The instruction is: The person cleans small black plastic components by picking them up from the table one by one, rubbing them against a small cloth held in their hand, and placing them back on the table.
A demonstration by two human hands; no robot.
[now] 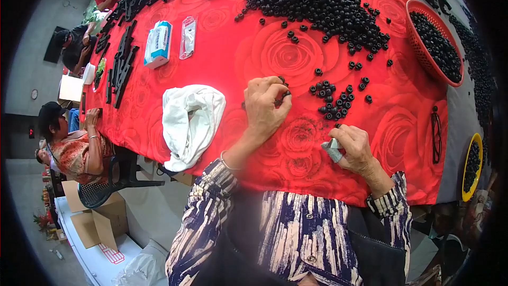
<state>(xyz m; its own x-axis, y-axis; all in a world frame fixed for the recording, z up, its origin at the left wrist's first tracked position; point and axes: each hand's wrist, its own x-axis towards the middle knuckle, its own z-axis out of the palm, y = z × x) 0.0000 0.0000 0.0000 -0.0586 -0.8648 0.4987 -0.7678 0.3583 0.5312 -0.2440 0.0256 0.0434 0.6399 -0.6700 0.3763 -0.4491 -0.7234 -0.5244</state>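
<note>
My left hand point(266, 105) is closed over the red tablecloth, its fingers curled round small black ring-shaped parts point(286, 94) that show at the fingertips. Lower and to the right, my right hand point(355, 150) is closed too. A pale grey piece point(333, 151) shows at its thumb side; whether it is a tool or a wrapping on the thumb I cannot tell. A dark bit shows at that hand's fingertips. Between and beyond the hands lies a loose cluster of black ring parts point(329, 91). Dark crumbs are scattered on the cloth point(301, 136) between my hands.
Beyond lies a large heap of black parts point(317, 10). A red basket point(411, 21) and a yellow-rimmed basket point(465, 193) hold more at the right. A white cloth point(191, 127), a tissue pack point(158, 45) and long black bars point(124, 63) are leftward. Several people sit along the left.
</note>
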